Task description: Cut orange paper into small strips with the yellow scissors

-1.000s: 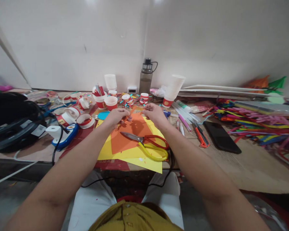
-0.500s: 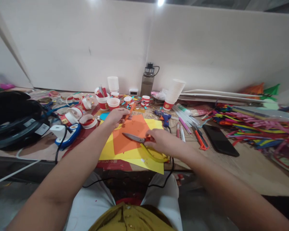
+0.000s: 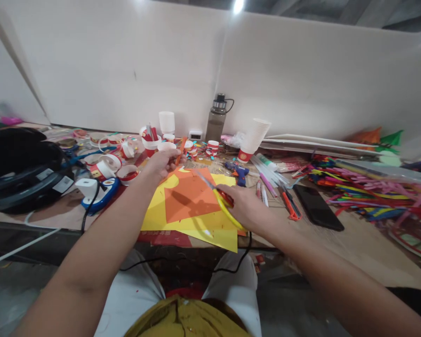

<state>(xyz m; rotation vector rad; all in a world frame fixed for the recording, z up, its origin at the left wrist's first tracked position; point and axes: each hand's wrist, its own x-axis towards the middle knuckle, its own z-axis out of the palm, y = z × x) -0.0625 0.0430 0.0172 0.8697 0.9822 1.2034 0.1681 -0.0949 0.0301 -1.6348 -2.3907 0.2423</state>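
My left hand [image 3: 163, 164] pinches a narrow orange paper strip [image 3: 183, 147], raised near the small paper cups. In my right hand [image 3: 242, 203] is a pair of scissors [image 3: 206, 180], with red and yellow showing at the handles. The blades point up and left over an orange paper sheet [image 3: 185, 203], apart from the strip. Under that sheet lie yellow paper sheets [image 3: 210, 236], a curved edge showing near my left hand. My fingers partly hide the scissor handles.
A blue glue gun [image 3: 242, 175], orange cutter [image 3: 291, 208] and black phone [image 3: 317, 206] lie at right, before piled colourful pipe cleaners [image 3: 368, 187]. Stacked paper cups [image 3: 254, 138] and a bottle [image 3: 216, 119] stand behind. A blue-and-white power strip [image 3: 103, 194] sits left.
My right hand has lifted and turned the scissors, so their blades point more upward. My left hand has moved slightly up and left with the orange strip.
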